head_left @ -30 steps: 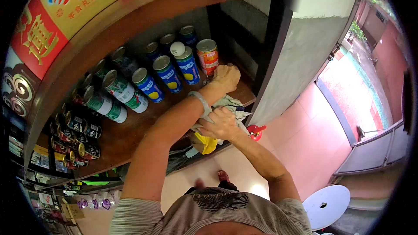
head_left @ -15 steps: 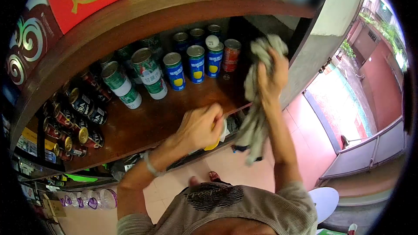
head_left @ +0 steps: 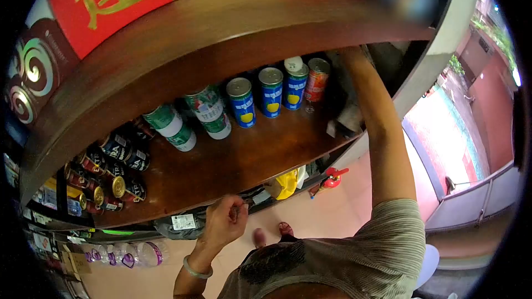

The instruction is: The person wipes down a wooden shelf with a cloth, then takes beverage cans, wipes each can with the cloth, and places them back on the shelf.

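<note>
The cloth (head_left: 350, 117) showed just right of the red can (head_left: 317, 80). Whether the right fingers gripped it I couldn't tell: the right hand was hidden behind the can's right side. The left hand (head_left: 224, 220), well in front-left of the can, had curled fingers. Good handling called for keeping loose folds off the can.
</note>
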Action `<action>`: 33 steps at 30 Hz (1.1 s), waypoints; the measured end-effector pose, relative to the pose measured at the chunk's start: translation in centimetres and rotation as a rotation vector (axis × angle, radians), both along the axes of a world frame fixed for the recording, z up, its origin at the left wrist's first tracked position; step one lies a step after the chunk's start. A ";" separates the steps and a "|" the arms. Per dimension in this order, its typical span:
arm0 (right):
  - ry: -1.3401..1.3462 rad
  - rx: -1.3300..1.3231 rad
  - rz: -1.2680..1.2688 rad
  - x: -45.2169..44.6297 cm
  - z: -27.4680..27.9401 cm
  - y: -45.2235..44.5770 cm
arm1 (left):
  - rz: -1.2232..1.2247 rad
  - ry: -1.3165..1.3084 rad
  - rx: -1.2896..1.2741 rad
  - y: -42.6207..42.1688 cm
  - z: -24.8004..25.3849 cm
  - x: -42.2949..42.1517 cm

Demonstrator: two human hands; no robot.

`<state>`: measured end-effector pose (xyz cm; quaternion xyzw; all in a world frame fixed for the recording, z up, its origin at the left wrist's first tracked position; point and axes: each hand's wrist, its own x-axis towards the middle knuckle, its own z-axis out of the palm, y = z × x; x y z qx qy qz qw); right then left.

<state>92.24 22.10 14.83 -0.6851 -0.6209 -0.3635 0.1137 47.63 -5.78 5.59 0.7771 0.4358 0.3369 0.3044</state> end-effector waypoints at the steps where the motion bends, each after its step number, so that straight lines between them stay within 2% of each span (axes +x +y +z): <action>1: 0.010 -0.030 -0.010 -0.1 0.0 0.0 | -0.005 0.002 -0.019 -0.1 0.1 0.8; 6: 0.048 -0.162 -0.027 -0.7 0.2 0.2 | -0.111 -0.026 -0.036 -0.4 0.8 4.0; 10: 0.048 -0.280 -0.043 -1.4 1.0 -1.0 | -0.231 -0.073 0.106 -0.3 1.9 4.9; 15: -0.024 -0.486 -0.135 -2.5 1.7 -7.8 | -0.238 -0.140 0.191 -0.5 1.9 4.4; 19: -0.130 -0.517 -0.278 -4.6 2.0 -13.8 | -0.246 -0.140 -0.023 -1.1 1.9 3.9; 21: -0.233 -0.569 -0.404 -6.3 2.1 -15.3 | -0.263 -0.149 -0.039 -1.1 1.6 3.4; 25: -0.400 -0.538 -0.449 -7.9 2.6 -16.8 | -0.286 -0.155 -0.017 -0.6 1.8 2.0; 28: -0.309 -0.568 -0.394 -8.6 3.0 -17.5 | -0.305 -0.255 0.107 0.4 1.0 1.7; 29: -0.301 -0.570 -0.376 -8.5 2.6 -18.1 | -0.312 -0.254 0.075 0.7 0.5 1.5; 31: -0.415 -0.367 -0.204 -7.3 0.8 -19.7 | -0.326 -0.253 0.021 1.2 0.0 1.5; 32: -0.471 -0.260 -0.115 -6.8 0.2 -20.4 | -0.318 -0.185 -0.090 1.2 0.6 1.7; 33: -0.386 -0.351 -0.137 -7.6 0.4 -21.3 | -0.331 -0.179 -0.075 1.3 0.7 2.0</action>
